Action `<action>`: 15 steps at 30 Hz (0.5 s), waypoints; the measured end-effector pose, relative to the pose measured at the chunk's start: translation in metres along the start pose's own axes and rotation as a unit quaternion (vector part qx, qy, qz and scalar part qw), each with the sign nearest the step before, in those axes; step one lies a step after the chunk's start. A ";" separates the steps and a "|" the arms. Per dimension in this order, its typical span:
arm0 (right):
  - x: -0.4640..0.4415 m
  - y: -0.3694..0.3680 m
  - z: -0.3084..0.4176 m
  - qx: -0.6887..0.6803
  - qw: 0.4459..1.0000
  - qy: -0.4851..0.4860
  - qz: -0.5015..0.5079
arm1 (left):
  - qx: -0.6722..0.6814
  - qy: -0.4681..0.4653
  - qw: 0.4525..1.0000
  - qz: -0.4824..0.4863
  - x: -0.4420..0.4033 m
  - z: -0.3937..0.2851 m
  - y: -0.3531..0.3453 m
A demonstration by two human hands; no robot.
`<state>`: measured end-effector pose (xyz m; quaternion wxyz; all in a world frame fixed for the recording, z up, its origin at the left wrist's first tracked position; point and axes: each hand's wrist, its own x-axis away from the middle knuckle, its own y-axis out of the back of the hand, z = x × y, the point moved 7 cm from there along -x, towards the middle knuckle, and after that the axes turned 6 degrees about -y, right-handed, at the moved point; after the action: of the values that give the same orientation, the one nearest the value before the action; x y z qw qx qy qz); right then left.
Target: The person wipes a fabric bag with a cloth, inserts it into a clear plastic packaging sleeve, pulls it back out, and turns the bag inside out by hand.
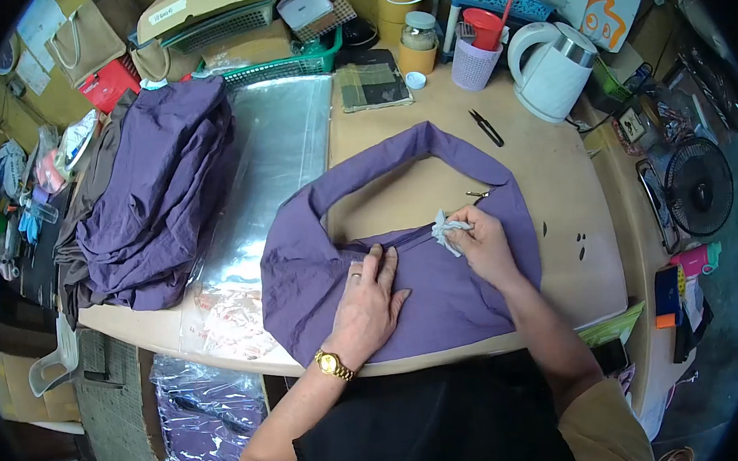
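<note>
Purple bag point(444, 303) under left fingers point(371, 267), white cloth point(448, 229) between right fingers point(474, 215)

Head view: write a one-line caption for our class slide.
The left hand rests on a purple bag while the right hand pinches a crumpled pale cloth by its opening.

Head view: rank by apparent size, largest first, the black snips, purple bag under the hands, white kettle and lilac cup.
1. Purple bag
2. White kettle
3. Lilac cup
4. Black snips
</note>
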<state>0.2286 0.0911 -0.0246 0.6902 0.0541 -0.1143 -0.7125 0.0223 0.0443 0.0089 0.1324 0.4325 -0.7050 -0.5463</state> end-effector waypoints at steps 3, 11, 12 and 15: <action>-0.007 -0.010 0.059 0.191 0.971 0.141 -0.015 | -0.029 0.007 0.999 0.012 0.002 0.000 -0.004; -0.011 -0.058 0.065 0.404 0.845 0.346 0.055 | -0.012 0.033 0.999 0.013 -0.001 0.002 0.000; -0.012 -0.052 0.065 0.404 0.845 0.345 0.056 | -0.002 0.028 0.999 0.019 0.000 0.002 0.000; -0.018 -0.058 0.064 0.423 0.836 0.336 0.099 | -0.003 0.026 0.999 0.022 -0.002 0.002 -0.001</action>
<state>0.1584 0.1156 0.0226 0.6628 0.5654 -0.1703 -0.4603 0.0228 0.0464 0.0077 0.1639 0.4307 -0.7086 -0.5343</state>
